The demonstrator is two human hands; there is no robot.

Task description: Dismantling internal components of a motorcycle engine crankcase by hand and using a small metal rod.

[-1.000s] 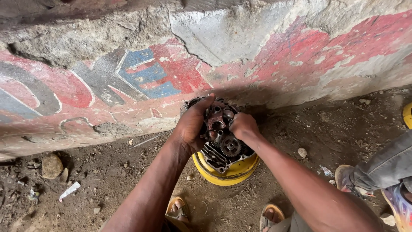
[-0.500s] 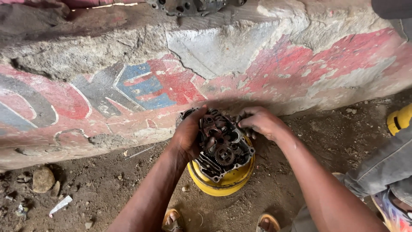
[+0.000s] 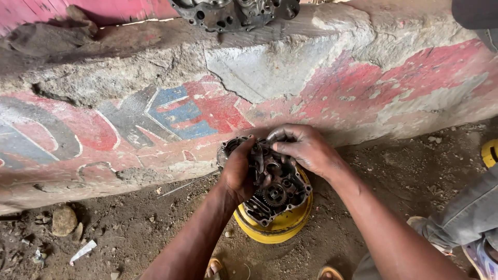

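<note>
Two bare hands are working on a greasy engine casing [image 3: 272, 184] sitting on a yellow drum [image 3: 277, 225] — left hand [image 3: 238, 171] clamping its near edge, right hand [image 3: 306, 148] curling fingers [image 3: 277, 136] over the far rim. Since a second ago both grips have been shifting upward along the casing, suggesting repositioning. Beyond the fingers, a painted concrete wall [image 3: 207, 103] is carrying another engine part [image 3: 233, 13].
</note>
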